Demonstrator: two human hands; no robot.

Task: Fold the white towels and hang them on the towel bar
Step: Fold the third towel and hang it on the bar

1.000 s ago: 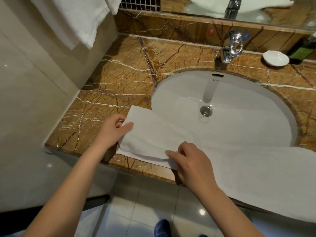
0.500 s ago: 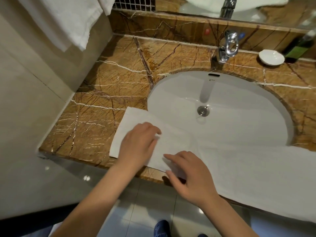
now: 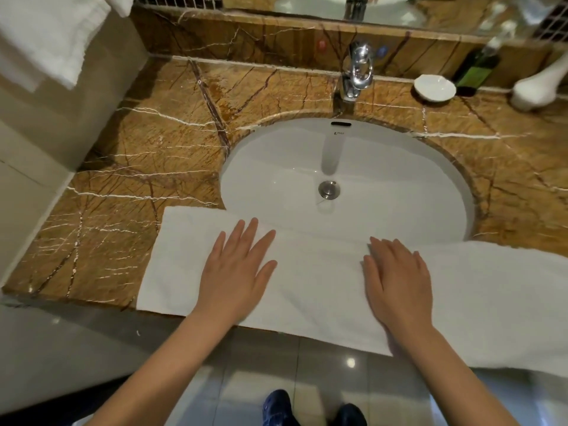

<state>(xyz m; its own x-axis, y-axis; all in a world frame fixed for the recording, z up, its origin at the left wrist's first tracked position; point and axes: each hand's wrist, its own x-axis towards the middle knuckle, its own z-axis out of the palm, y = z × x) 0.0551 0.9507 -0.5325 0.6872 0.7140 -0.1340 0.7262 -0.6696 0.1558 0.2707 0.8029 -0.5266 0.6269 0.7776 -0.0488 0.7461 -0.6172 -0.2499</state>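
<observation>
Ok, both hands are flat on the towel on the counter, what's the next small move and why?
The left hand and right hand lie flat on the white towel, a smooth long strip along the front of the counter, overlapping the near rim of the sink. So probably pinch its left end with the left hand and fold it over toward the right.

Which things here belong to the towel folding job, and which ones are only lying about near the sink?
Belong to the job:
- white towel, laid out flat
- left hand and right hand, both pressing flat on it
- probably the hanging towels at upper left

Just lying about:
- faucet
- soap dish
- green bottle
- sink
</observation>
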